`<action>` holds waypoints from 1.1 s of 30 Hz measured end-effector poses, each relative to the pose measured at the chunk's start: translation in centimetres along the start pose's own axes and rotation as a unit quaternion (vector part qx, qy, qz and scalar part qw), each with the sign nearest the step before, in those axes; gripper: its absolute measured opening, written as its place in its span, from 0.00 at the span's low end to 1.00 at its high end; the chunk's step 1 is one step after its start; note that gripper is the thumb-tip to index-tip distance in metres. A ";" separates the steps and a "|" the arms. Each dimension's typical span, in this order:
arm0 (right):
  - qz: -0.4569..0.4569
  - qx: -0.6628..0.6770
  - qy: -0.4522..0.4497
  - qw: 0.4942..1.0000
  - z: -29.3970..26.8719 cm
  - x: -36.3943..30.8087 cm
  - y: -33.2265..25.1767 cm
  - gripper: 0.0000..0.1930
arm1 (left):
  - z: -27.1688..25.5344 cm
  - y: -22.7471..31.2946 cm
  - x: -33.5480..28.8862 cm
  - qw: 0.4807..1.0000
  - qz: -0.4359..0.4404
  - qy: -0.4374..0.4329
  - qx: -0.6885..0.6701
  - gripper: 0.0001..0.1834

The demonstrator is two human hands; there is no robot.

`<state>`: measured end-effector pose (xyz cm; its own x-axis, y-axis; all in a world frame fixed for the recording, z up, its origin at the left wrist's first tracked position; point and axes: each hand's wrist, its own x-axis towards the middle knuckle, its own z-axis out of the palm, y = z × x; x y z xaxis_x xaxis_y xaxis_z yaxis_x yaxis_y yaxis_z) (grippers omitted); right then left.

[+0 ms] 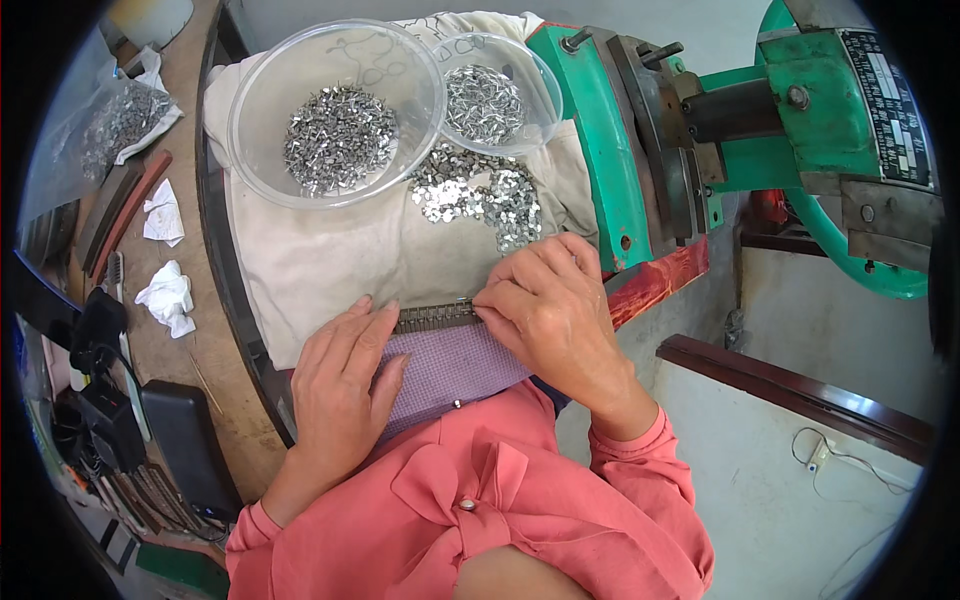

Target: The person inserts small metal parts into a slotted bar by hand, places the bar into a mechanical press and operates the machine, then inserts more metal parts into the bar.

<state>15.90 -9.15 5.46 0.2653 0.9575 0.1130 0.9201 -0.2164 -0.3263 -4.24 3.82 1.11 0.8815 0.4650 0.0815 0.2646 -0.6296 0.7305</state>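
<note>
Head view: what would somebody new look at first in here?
Probably the big green machine on the right. Next come a big clear tub and a smaller tub of shiny metal bits at the top. In the middle, the left hand and right hand meet a ribbed strip.

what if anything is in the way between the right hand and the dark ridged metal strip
Nothing visible: the right hand is at the right end of the dark ridged metal strip, its fingers seemingly touching it. The loose silver metal pieces lie beyond the strip and the left hand is at its other end.
</note>
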 end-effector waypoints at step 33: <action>-0.120 -0.061 -0.097 0.986 -0.1 2.2 0.5 0.04 | 0.0 -0.1 0.0 1.000 0.007 0.005 0.014 0.30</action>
<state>17.01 -7.15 5.67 -0.0139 0.9998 -0.0133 0.9808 0.0110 -0.1948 -4.22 3.86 1.05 0.8813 0.4620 0.0989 0.2625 -0.6528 0.7105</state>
